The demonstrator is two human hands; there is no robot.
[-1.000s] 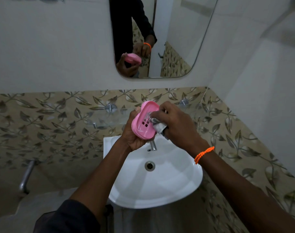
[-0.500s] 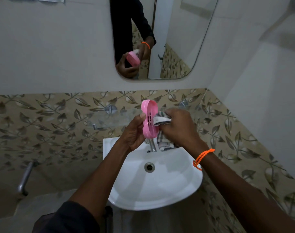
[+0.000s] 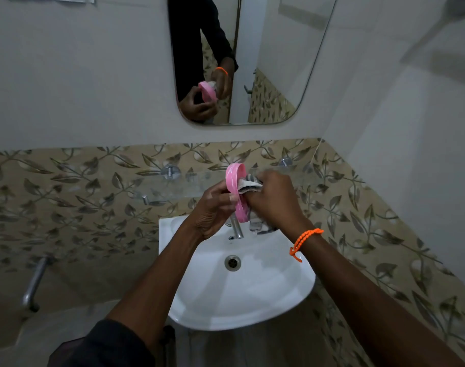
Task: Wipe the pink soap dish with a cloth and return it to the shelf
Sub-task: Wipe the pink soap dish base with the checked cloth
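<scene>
Grab bar [image 3: 34, 284] sits way over on the left, a metal tube low on the leaf-patterned tiles. Moving in, the left hand [image 3: 214, 207] is up over the white sink [image 3: 242, 295], fingers curled around the pink soap dish [image 3: 235, 190], thumb pressed on its near face. Dish is stood up on edge, so you mostly see the rim and side, not the inside. It's off the glass shelf [image 3: 170, 185], which runs along the wall right behind the hands on two chrome brackets; the dish is in the air just in front of it.

Right beside the dish, touching it, is the cloth [image 3: 249, 185], a grey and white rag bunched up against the dish's right side, with a tail hanging down toward the tap [image 3: 236, 229]. Right hand [image 3: 272, 200] is closed around that rag and pushing it into the dish, so both hands are basically together. Orange beaded band [image 3: 304, 241] on the right wrist.

Up top, the mirror [image 3: 276, 75] shows the same grip from the other side.
</scene>
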